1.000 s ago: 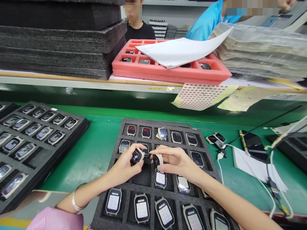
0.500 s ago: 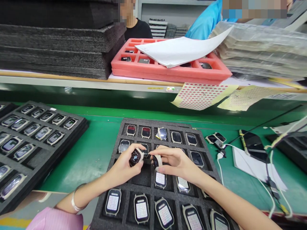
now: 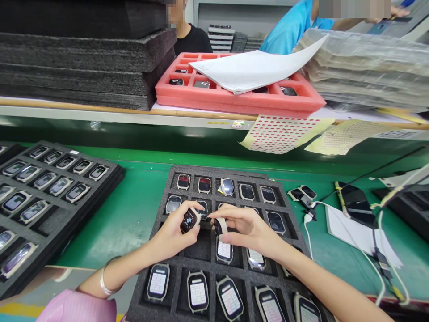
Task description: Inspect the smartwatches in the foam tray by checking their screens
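My left hand (image 3: 179, 227) is closed on a strapless smartwatch (image 3: 189, 220), its dark screen lit with a small blue-white picture. Between the thumb and fingers of my right hand (image 3: 246, 227) is a second smartwatch (image 3: 220, 226), turned so its pale side edge shows. Both hands hover over the middle of a black foam tray (image 3: 177, 264). Several more watch bodies lie in its pockets; those in the front row, such as one watch (image 3: 197, 290), show white grid screens. Those at the back look dark or reddish. My right hand and forearm hide some pockets.
Another foam tray of watches (image 3: 50, 210) lies at left on the green table (image 3: 134, 197). Cables (image 3: 355, 232), a phone (image 3: 355, 203) and white paper (image 3: 362, 237) lie at right. A shelf carries a red foam tray (image 3: 231, 100) and black foam stacks (image 3: 73, 71). Two people are beyond.
Both hands stay almost in place with their watches. The right-hand watch is turned very slightly. Behind the shelf, the person in blue has shifted, and a hand now shows at upper right.
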Motion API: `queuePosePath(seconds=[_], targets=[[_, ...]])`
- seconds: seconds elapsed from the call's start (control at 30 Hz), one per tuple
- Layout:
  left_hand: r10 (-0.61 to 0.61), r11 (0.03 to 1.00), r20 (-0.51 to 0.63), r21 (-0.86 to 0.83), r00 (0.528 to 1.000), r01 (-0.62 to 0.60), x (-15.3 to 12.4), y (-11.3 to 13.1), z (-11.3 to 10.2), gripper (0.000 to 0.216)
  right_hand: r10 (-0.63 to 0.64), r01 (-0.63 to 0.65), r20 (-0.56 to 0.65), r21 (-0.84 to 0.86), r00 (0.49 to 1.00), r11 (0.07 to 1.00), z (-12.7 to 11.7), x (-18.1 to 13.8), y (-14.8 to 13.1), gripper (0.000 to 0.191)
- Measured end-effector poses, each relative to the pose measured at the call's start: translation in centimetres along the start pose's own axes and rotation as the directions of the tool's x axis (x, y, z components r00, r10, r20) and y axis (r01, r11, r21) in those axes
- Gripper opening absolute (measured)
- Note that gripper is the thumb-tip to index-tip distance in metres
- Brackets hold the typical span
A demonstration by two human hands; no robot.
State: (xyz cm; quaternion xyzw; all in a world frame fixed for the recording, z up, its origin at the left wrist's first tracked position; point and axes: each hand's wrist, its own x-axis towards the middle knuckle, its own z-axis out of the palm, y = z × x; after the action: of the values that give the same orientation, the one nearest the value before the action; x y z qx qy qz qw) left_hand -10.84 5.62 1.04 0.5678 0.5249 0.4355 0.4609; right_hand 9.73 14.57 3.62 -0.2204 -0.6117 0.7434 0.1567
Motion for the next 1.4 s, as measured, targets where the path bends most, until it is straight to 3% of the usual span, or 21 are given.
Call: queuePosePath(seconds=[0.83,0.97,1.13,1.27,1.4], targets=[[0.027,0.999,-0.057,-0.036,0.998,-0.029,0.0,-0.1,-0.1,0.039,0.001,-0.002,0.044,0.021,0.999,1.000,0.0,-0.2,-0.5,0.038],[-0.052,0.981,0.002,-0.189,0.999,0.052,0.3,-0.4,0.1,0.042,0.081,-0.083,0.027,0.065,0.996,0.994,0.2,-0.2,-0.5,0.040],[-0.046,0.865,0.063,-0.497,0.997,0.071,1.1,-0.9,0.2,0.044,0.168,-0.160,-0.023,0.196,0.986,0.967,0.5,0.1,-0.6,0.045],[-0.089,0.785,0.065,-0.609,0.994,0.110,1.3,-1.1,0.2,0.032,0.234,-0.207,-0.056,0.302,0.971,0.931,0.5,0.2,-0.8,0.055],[-0.101,0.762,0.062,-0.637,0.993,0.117,1.0,-1.2,0.1,0.029,0.222,-0.188,-0.099,0.278,0.970,0.942,0.3,0.2,-0.9,0.057]])
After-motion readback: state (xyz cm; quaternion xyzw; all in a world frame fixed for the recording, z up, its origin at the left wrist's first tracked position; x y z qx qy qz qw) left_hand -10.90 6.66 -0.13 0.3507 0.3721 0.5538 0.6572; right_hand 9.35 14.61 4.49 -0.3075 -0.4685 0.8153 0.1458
